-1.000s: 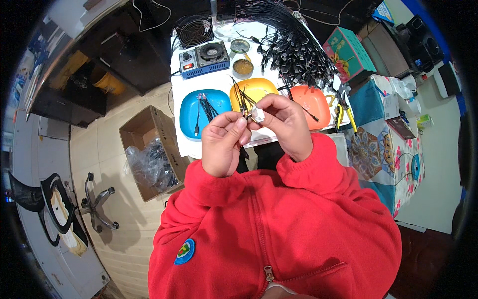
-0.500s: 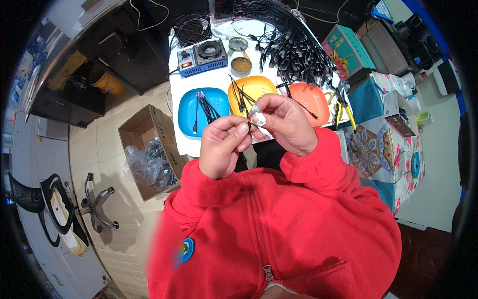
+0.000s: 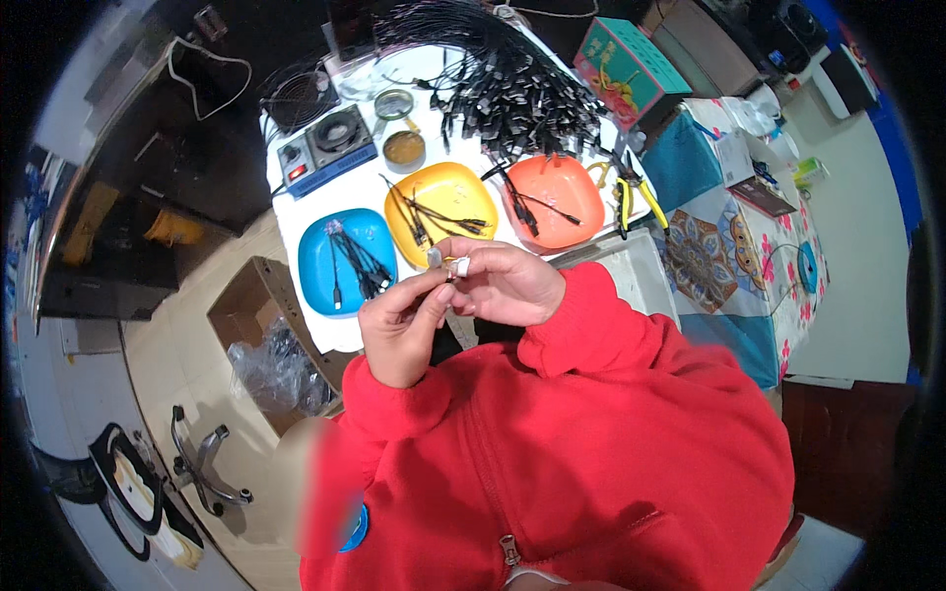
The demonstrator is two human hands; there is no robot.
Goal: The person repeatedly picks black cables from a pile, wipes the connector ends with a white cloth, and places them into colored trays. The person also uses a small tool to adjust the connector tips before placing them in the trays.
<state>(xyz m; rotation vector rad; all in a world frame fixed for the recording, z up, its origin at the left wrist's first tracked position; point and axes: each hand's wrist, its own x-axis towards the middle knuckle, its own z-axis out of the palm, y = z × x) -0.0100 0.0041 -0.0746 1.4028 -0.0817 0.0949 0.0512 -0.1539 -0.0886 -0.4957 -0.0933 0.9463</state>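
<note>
Here, the left hand [image 3: 402, 327] pinches a cable [image 3: 450, 280] beside the white piece [image 3: 461, 267] the right hand [image 3: 514, 284] pinches.

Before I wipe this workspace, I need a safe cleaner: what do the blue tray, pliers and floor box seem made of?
Blue tray: probably smooth moulded plastic, from its even colour and rounded corners.
Pliers: bright yellow handles suggest plastic or rubber grips, unclear which; the dark working end is likely metal.
Floor box: seemingly matte cardboard, judging by its plain brown, thin, flat walls.
</note>
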